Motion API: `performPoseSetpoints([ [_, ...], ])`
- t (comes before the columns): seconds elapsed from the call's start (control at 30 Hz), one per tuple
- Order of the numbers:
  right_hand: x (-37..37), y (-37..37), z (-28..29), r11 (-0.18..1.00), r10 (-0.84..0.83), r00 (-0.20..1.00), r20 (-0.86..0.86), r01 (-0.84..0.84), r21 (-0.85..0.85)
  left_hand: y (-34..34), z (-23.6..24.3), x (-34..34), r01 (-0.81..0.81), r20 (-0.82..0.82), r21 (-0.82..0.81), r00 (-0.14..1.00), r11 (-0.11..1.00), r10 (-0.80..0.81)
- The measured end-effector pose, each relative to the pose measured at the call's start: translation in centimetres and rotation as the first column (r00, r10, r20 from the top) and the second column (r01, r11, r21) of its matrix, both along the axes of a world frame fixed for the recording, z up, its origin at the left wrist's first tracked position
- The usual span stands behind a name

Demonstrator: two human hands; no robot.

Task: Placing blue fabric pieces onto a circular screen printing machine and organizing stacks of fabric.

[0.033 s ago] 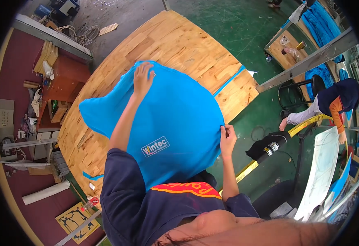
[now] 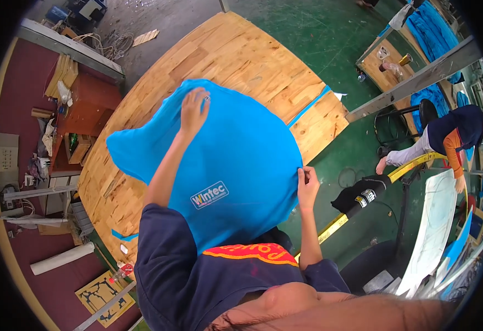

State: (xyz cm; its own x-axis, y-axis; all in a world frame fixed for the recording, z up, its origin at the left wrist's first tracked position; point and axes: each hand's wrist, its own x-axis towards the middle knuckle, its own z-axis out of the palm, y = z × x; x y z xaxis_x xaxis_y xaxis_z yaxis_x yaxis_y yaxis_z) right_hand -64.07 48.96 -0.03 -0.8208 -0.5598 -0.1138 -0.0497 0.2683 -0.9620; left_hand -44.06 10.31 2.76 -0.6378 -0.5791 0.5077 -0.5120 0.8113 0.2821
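A large, rounded piece of blue fabric (image 2: pixel 241 143) with a small printed label (image 2: pixel 209 195) lies over the wooden table, its near part hanging against my body. It narrows to a tail at the left. My left hand (image 2: pixel 195 113) rests on the fabric close to its far edge, fingers stretched out and slightly bent. At the right edge, my right hand (image 2: pixel 307 185) pinches the fabric's border between thumb and fingers. Whatever is under the fabric is hidden.
The wooden table (image 2: pixel 241 55) carries a blue strip (image 2: pixel 309 107) at its right side and another blue scrap (image 2: pixel 124 236) at the near left. A metal post (image 2: pixel 412 83) stands at the right. Beyond it, another person (image 2: pixel 454 132) bends over near a yellow-and-black bar (image 2: pixel 332 229).
My left hand has slid slightly toward me, off the fabric's far edge and onto its surface. The right hand keeps its pinch at the right edge.
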Motion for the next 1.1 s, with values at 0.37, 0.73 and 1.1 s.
performPoseSetpoints([
  [0.37, 2.3, 8.5, -1.7, 0.988, 0.128, 0.867, 0.482, -0.152, 0.010, 26.8, 2.7, 19.7, 0.441, 0.363, 0.447, 0.706, 0.778, -0.609],
  [0.73, 17.2, 15.5, -6.2, 0.953, -0.052, 0.693, 0.719, 0.249, -0.171, 36.6, -0.7, 33.6, 0.743, 0.187, 0.375, 0.526, 0.555, -0.830],
  [1.1, 23.8, 20.7, -6.1, 0.939, -0.184, 0.807, 0.561, 0.312, -0.142, 38.9, -3.7, 28.2, 0.835, 0.489, 0.109, 0.428, 0.540, -0.760],
])
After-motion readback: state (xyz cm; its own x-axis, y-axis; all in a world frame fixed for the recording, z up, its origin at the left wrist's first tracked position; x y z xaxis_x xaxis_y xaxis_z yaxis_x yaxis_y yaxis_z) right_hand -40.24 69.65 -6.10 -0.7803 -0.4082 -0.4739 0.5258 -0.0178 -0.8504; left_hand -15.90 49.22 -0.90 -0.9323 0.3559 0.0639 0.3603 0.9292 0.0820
